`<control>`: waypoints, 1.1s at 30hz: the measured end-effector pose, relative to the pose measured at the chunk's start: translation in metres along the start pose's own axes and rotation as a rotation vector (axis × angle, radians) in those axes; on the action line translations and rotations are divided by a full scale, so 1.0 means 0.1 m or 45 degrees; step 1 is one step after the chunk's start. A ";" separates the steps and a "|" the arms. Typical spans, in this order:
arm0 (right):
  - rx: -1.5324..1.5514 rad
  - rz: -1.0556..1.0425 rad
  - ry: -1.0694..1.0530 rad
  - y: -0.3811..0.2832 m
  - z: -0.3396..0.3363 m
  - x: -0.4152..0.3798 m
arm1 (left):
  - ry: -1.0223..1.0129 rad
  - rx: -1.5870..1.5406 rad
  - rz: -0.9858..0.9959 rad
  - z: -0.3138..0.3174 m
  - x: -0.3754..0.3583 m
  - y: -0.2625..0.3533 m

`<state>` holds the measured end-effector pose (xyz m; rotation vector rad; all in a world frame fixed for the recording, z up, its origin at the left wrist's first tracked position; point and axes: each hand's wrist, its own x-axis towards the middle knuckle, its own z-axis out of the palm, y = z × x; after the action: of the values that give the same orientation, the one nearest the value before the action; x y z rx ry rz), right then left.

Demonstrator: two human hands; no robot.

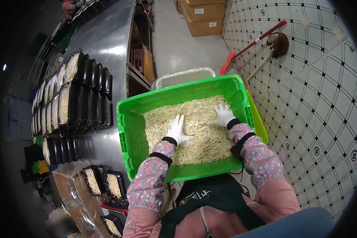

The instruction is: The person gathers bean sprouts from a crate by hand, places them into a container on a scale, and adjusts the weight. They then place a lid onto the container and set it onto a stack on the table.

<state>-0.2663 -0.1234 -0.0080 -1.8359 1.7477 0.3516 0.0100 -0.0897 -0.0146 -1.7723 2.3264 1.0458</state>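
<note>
Both gloved hands lie flat with fingers spread, gripping nothing, on the bean sprouts point(194, 131) inside the green crate point(133, 131): left hand point(177, 129), right hand point(223, 115). Black trays point(81, 105) sit left of the crate.

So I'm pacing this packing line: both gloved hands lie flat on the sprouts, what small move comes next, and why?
Probably close the left hand on a handful of sprouts: both it and the right hand rest open on the pile in the green crate, holding nothing, while black trays stand beside it.
</note>
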 end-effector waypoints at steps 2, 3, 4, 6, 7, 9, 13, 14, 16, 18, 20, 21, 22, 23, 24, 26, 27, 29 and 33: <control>0.004 0.024 -0.061 -0.07 0.12 -0.03 | -0.090 -0.028 -0.013 0.21 0.04 0.05; -0.071 -0.102 -0.067 -0.15 0.19 -0.15 | -0.207 0.080 0.018 0.22 -0.08 0.19; -0.146 -0.231 -0.067 -0.20 0.25 -0.29 | -0.320 0.189 0.052 0.24 -0.20 0.27; -0.046 -0.543 -0.120 -0.25 0.37 -0.63 | -0.512 0.170 0.326 0.38 -0.47 0.22; -0.114 -0.696 -0.134 -0.24 0.45 -0.83 | -0.569 0.171 0.433 0.40 -0.63 0.21; -0.173 -0.897 -0.225 -0.14 0.59 -1.13 | -0.544 0.166 0.706 0.66 -0.85 -0.03; -0.334 -0.898 -0.160 -0.08 0.40 -1.15 | -0.427 0.165 0.492 0.28 -0.84 0.21; -0.428 -0.811 -0.113 -0.11 0.35 -1.11 | -0.441 0.202 0.404 0.29 -0.81 0.27; -0.427 -0.796 -0.125 -0.21 0.42 -1.04 | -0.426 0.271 0.366 0.32 -0.73 0.39; -0.479 -0.726 -0.158 -0.32 0.51 -0.96 | -0.362 0.313 0.353 0.49 -0.64 0.38; -0.446 -0.744 -0.076 -0.37 0.47 -0.90 | -0.212 0.284 0.414 0.62 -0.58 0.30; -0.262 -0.780 -0.058 -0.29 0.59 -0.80 | -0.238 0.227 0.421 0.69 -0.55 0.19; -0.082 -0.812 -0.040 -0.23 0.64 -0.73 | -0.260 0.168 0.430 0.69 -0.53 0.14; 0.072 -0.859 0.048 -0.17 0.70 -0.68 | -0.286 0.107 0.450 0.65 -0.55 0.04; 0.071 -0.868 0.042 -0.22 0.60 -0.67 | -0.314 0.047 0.471 0.57 -0.59 -0.10; 0.130 -0.747 -0.208 -0.43 0.24 -0.64 | -0.031 -0.095 0.564 0.34 -0.73 -0.39; 0.196 -0.832 -0.113 -0.51 0.25 -0.56 | -0.104 -0.015 0.429 0.17 -0.78 -0.51; 0.126 -0.895 -0.161 -0.76 0.28 -0.30 | -0.184 0.122 0.214 0.01 -0.82 -0.89; -0.259 -0.941 -0.106 -1.42 0.27 0.18 | -0.274 0.335 -0.134 -0.12 -0.67 -1.28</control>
<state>-0.1211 -0.1255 -0.0077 -2.4115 0.8988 0.2991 0.1491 -0.0551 -0.0394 -1.5808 2.1059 0.8248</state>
